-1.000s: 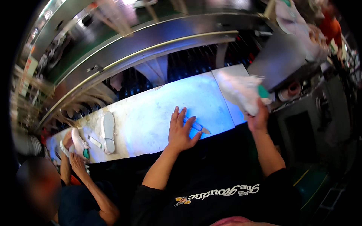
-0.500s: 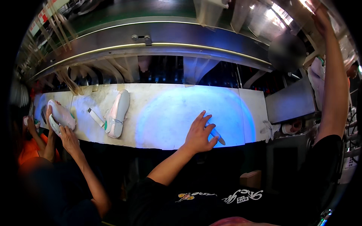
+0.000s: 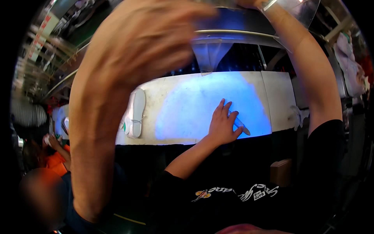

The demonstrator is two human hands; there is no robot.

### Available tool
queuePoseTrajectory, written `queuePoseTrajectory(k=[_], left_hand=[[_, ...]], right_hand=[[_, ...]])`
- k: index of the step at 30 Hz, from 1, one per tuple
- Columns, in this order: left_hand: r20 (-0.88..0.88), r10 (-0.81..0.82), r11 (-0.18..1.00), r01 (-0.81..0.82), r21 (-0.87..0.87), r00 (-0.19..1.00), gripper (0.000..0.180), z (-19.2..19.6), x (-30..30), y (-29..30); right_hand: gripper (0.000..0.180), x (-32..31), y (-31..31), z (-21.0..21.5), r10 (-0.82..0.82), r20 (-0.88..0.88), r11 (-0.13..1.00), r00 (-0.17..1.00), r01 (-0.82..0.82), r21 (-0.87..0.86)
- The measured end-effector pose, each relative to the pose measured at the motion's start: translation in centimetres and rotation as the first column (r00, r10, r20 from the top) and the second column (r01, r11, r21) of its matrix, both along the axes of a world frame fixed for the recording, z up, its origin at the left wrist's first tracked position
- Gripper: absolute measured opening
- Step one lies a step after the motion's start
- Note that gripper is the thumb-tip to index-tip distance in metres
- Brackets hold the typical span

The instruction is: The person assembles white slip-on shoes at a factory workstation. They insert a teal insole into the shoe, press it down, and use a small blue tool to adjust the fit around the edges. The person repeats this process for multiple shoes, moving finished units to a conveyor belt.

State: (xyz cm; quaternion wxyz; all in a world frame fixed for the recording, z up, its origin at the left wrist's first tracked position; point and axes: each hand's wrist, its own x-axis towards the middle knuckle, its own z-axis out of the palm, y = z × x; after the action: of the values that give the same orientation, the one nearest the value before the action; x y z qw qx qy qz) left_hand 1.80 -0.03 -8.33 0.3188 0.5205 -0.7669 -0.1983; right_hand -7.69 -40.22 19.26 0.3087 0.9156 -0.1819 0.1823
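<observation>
My left hand (image 3: 224,126) rests on the white work board (image 3: 187,132) under blue light, its fingers spread. Beside and partly under its index finger and thumb lies a slim tool (image 3: 245,130) with a rounded, blade-like tip. My right arm reaches up and across. At the top edge, my right hand (image 3: 249,3) is mostly cut off, near a clear plastic sheet (image 3: 298,11); its fingers cannot be made out. A pale shoe (image 3: 136,113) with a light grey sole lies on its side, left of my left hand, partly behind a co-worker's forearm.
A co-worker's blurred hand (image 3: 156,39) and forearm cross close in front at the left. Clear flaps (image 3: 210,54) hang from the conveyor's metal rail (image 3: 241,34). A white glove (image 3: 300,116) lies at the board's right end. Pale shoe parts (image 3: 348,64) are stacked far right.
The co-worker's arm has risen across the left side; the shoe it held is no longer seen there. My right hand has moved left along the top. My left hand stays by the tool.
</observation>
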Motion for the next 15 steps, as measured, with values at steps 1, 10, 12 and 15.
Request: queuePoseTrajectory(k=[1, 10, 12, 15], left_hand=[[0.027, 0.014, 1.000, -0.015, 0.015, 1.000, 0.054, -0.1, 0.3, 0.0], [0.216, -0.096, 0.993, 0.078, 0.091, 0.972, 0.060, 1.2, -1.6, -3.1], [0.246, -0.107, 0.989, 0.078, 0.127, 0.963, 0.059, 1.6, -2.3, -4.5], [0.241, -0.084, 0.984, 0.042, 0.174, 0.967, 0.059, 2.5, -2.7, -5.2]], right_hand=[[0.025, -0.5, 3.1, 0.7, -0.075, 0.162, 0.971, 0.984, 0.035, 0.238], [0.024, -14.3, 22.2, -3.0, -0.157, 0.598, 0.907, 0.786, -0.125, 0.403], [0.023, -15.9, 22.9, -3.4, -0.169, 0.612, 0.922, 0.773, -0.095, 0.375], [0.023, -16.2, 21.8, -1.8, -0.067, 0.615, 0.934, 0.786, -0.168, 0.316]])
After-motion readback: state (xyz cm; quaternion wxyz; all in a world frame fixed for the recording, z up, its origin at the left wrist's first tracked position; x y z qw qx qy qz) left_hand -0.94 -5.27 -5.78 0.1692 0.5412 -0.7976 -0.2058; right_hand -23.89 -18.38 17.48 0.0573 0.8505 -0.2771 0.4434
